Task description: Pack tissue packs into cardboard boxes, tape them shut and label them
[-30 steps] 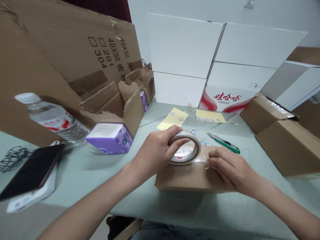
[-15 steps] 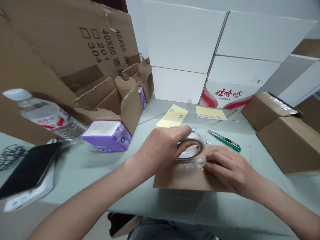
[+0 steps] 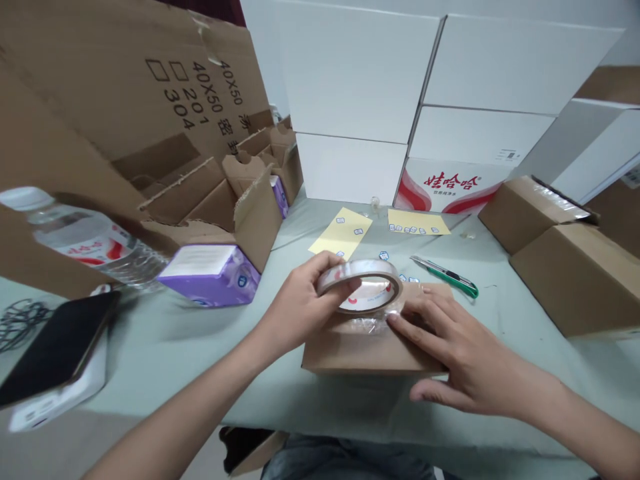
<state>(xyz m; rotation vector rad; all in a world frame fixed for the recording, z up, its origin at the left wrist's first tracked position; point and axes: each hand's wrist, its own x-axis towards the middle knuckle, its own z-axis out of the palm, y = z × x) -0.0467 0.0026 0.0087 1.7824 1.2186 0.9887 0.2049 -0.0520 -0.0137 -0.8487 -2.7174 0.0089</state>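
The left hand (image 3: pixel 300 303) is gripping a tape roll (image 3: pixel 360 269) over the cardboard box (image 3: pixel 365 350); the right hand (image 3: pixel 463 353), loosely open, is touching its top.

Looks like a packing table (image 3: pixel 520 320); home or shop, can't tell. Evidence: tape roll (image 3: pixel 360 268) near centre, cutter (image 3: pixel 453 280) between 3 and 4 o'clock, open boxes (image 3: pixel 263 210) at 10, brown boxes (image 3: pixel 575 287) at 3, white carton panels (image 3: pixel 350 73) at 1.
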